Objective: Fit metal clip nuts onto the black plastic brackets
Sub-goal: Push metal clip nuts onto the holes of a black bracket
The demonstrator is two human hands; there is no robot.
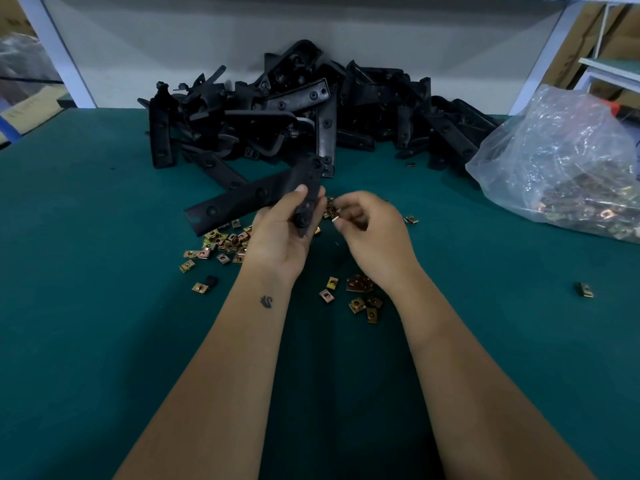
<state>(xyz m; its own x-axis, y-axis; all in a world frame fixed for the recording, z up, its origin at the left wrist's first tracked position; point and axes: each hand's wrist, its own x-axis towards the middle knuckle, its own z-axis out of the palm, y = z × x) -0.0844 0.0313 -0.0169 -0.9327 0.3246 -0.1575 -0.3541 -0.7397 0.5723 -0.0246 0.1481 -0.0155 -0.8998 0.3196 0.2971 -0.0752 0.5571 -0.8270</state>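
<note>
- Tabletop [86, 306] covered in green matting fills the head view, both bare forearms reaching over it.
- The left hand [277, 237] holds an angled black plastic bracket [249, 199] above the tabletop, thumb curled over its bend; the long arm of the bracket points left.
- The right hand [374, 233], just beside the bracket, pinches a small metal clip nut [335, 219] between curled fingertips.
- Loose clip nuts [225, 240] lie scattered beneath and around both hands; one stray nut [584, 289] sits well apart to the right.
- A heap of black brackets [311, 112] rests at the far edge.
- A clear plastic bag [561, 157] of nuts lies at the right.
</note>
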